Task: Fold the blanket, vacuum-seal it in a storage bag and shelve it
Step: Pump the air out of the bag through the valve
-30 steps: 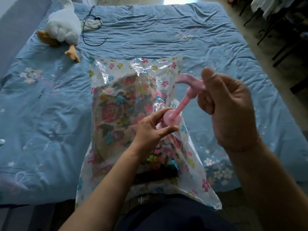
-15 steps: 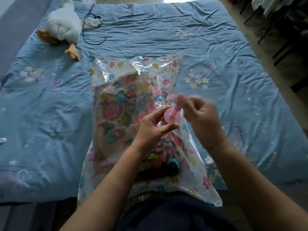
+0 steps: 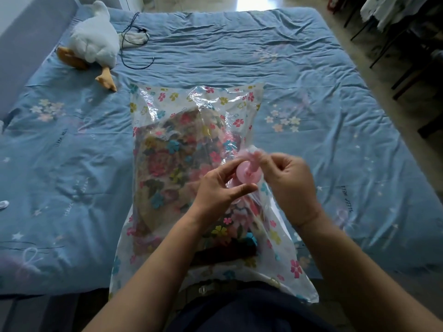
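A clear storage bag printed with small flowers lies on the blue bed, its near end hanging over the bed's front edge. Inside it sits the folded floral blanket. A pink hand pump stands on the bag's right side, its round base on the bag. My left hand grips the pump's base between thumb and fingers. My right hand holds the pump's handle, which is pushed down close to the base and blurred.
A white plush duck with orange feet lies at the bed's far left, beside a thin black cable. The blue bedspread covers the bed. Dark chair legs stand on the floor at the right.
My right hand has pushed the pump handle down from its raised position to close above the base. My left hand has kept its grip on the base.
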